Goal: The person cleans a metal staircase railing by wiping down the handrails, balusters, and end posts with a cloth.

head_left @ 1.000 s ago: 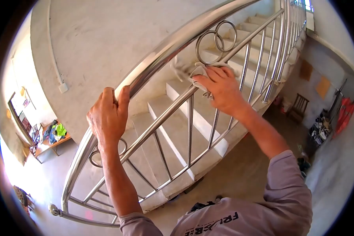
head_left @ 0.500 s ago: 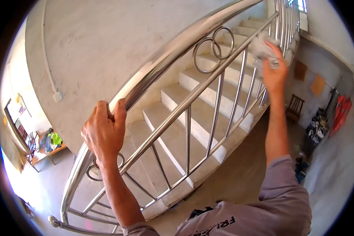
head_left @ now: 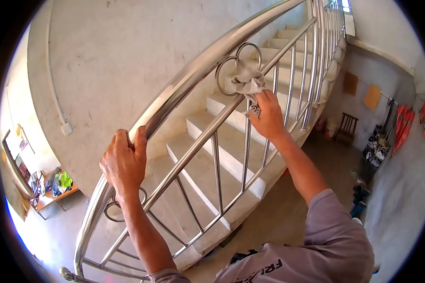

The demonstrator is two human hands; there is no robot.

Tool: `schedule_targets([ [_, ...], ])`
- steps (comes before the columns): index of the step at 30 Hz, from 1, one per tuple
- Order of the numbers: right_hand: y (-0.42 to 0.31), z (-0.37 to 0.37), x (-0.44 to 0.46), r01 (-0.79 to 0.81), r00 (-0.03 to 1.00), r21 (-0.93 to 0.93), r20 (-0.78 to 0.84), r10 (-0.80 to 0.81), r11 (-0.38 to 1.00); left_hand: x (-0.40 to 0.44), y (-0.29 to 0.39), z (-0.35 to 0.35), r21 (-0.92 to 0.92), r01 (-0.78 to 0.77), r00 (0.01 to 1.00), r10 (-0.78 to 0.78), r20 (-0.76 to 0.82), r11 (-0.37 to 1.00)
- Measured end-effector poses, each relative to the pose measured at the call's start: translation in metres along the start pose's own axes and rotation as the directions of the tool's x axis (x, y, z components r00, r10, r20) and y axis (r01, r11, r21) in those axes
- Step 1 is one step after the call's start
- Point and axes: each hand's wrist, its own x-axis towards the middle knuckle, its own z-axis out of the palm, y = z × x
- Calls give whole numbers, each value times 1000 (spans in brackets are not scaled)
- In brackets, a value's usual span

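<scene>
My left hand [head_left: 125, 160] is wrapped round the thick shiny handrail [head_left: 190, 70] of a metal stair railing. In my right hand [head_left: 269, 114] is a crumpled grey cloth [head_left: 248, 85]. The cloth lies against the slanted middle bar [head_left: 193, 151], beside the two metal rings [head_left: 225, 75] fixed between that bar and the handrail. It covers part of the rings and the bar. My right fingertips are partly hidden behind the cloth. Thin upright bars [head_left: 246, 146] run below the middle bar.
Concrete stairs [head_left: 212, 127] rise behind the railing towards the upper right. At lower left, a wooden bench [head_left: 56, 197] bears clothes. A small wooden chair [head_left: 347, 126], several shoes [head_left: 375, 151] and a folded red umbrella [head_left: 402, 129] stand by the right wall.
My right hand has moved down and left with the cloth, from near the upper upright bars to the middle bar by the rings. My left hand keeps its hold on the handrail.
</scene>
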Motion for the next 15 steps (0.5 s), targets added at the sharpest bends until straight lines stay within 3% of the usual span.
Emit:
schedule_targets([
  [1, 5, -6, 5, -4, 1000, -5, 1, 4, 1000, 0, -1, 0, 12, -7, 1000, 7, -8, 1000],
  [4, 28, -19, 23, 260, 965, -110, 56, -255, 959, 1, -3, 1, 13, -19, 1000, 18, 11, 1000],
  [5, 42, -22, 28, 250, 968, -112, 59, -245, 962, 0, -4, 1, 6, -15, 999, 14, 30, 1000],
  [7, 75, -33, 47, 197, 958, -226, 253, -138, 954, 1, -4, 0, 6, -24, 999, 24, 29, 1000],
  [9, 124, -36, 70, 69, 996, -281, 69, -51, 957, -1, -4, 0, 7, -26, 999, 26, 26, 1000],
  [10, 129, -37, 78, 69, 996, -282, 66, -53, 957, 0, -4, 0, 17, -25, 999, 24, 26, 1000],
  [12, 136, -39, 90, 18, 1000, -148, 7, -17, 989, 1, -5, 0, 22, -30, 999, 30, 17, 999],
  [13, 132, -33, 88, 18, 1000, -153, 1, -18, 988, 0, -5, 0, 14, -29, 999, 28, 16, 999],
  [15, 119, -13, 73, 185, 982, -285, 99, -163, 941, 0, -4, 1, -2, -36, 999, 36, 7, 999],
])
